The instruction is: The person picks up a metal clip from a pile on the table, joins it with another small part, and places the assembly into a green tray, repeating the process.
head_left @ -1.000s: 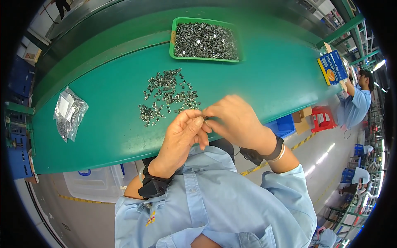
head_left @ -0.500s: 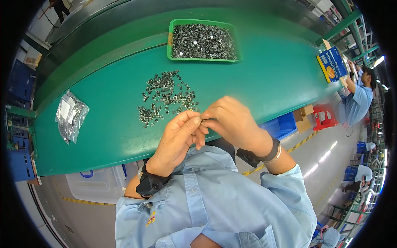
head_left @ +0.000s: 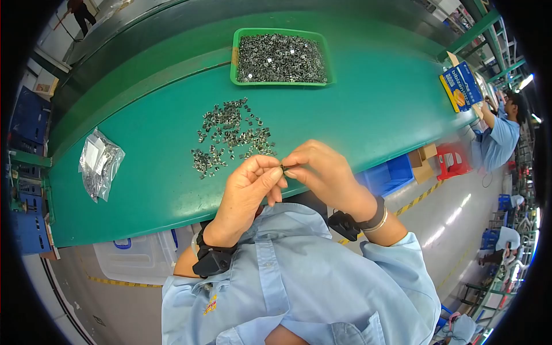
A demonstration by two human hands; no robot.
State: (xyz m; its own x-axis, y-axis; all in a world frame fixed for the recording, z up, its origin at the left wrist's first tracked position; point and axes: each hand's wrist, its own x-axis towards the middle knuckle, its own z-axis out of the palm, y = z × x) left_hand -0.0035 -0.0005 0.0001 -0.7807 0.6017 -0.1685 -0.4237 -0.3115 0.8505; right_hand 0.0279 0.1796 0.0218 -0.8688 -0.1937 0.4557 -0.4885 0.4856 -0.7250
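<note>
Between the fingertips of both hands sits a small dark metal part (head_left: 283, 168), mostly covered by the fingers. My left hand (head_left: 248, 187) pinches it with thumb and forefinger, the other fingers curled. From the other side my right hand (head_left: 322, 172) grips it between thumb and forefinger. Just beyond the hands, a loose scatter of small shiny metal parts (head_left: 230, 135) lies on the green tabletop (head_left: 155, 167). They look like little square clips or shells; their exact kind is too small to tell.
A green tray (head_left: 234, 57) full of similar parts stands at the far side. At left lies a clear plastic bag (head_left: 100, 164) of parts. A blue and yellow box (head_left: 462, 88) stands at the right end, near a co-worker (head_left: 500, 138). Below the edge are a blue bin (head_left: 388, 177) and a clear lidded box (head_left: 135, 259).
The right hand's fingers have shifted slightly and opened a little around the small part, so more of it shows. The left hand keeps its pinch.
</note>
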